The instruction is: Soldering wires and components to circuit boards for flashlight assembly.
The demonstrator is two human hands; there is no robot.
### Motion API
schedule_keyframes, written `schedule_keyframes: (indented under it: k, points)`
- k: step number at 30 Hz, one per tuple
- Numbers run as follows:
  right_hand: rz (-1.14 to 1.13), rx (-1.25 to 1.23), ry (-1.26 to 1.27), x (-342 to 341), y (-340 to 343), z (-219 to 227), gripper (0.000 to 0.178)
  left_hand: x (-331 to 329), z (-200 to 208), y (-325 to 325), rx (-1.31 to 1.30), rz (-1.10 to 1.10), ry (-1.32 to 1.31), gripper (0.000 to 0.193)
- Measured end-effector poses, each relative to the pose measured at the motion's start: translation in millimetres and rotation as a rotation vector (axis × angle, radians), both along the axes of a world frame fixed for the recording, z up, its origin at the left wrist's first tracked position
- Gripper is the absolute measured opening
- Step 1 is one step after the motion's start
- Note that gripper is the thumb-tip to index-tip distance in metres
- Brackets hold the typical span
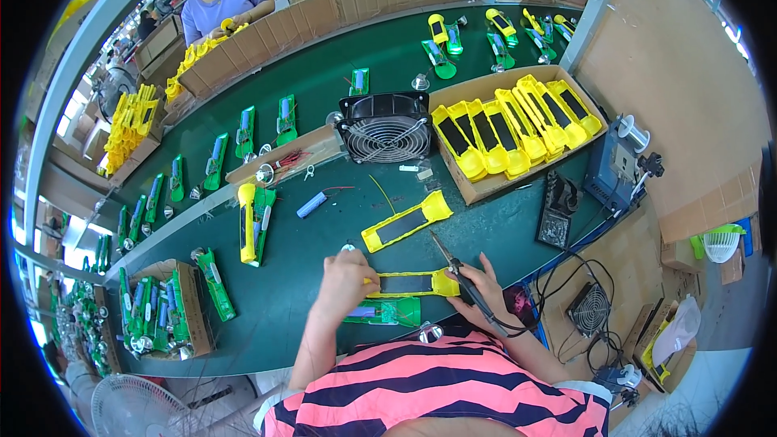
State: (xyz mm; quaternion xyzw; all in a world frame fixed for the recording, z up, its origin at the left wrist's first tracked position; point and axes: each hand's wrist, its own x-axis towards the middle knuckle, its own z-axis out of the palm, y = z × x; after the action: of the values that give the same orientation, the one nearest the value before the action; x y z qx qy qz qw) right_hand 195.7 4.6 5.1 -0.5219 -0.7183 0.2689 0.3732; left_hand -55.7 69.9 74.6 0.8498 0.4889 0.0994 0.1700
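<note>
Yellow casing [409, 284]: on the green surface [279, 299] close to the striped shirt [437, 380], between both hands
Long axis: runs left to right, nearly level, flared end pointing right, dark strip showing upward
Left hand [346, 279]: grip together, apparently clamped on the narrow end, presumably to steady it
Right hand [489, 288]: grip clamped on the soldering iron [473, 288], beside the flared end
Iron's tip: points up and left, probably angled to keep heat off the fingers
Second casing [407, 222]: just beyond, tilted, flared end up-right
Green board [396, 312]: just nearer the shirt, likely for easy reach
</note>
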Motion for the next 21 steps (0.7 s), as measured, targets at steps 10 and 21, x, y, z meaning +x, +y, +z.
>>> schedule_keyframes:
  k: [10,21]
  points:
    - [-0.001,0.040,0.000,4.3,0.4,-3.1,0.049,40.1,40.5,-45.0,0.185,-0.400,0.063,0.012]
    - [0.098,0.165,0.120,-4.6,12.1,0.7,0.059,35.3,-17.7,-43.0,-0.038,0.032,-0.457,0.007]
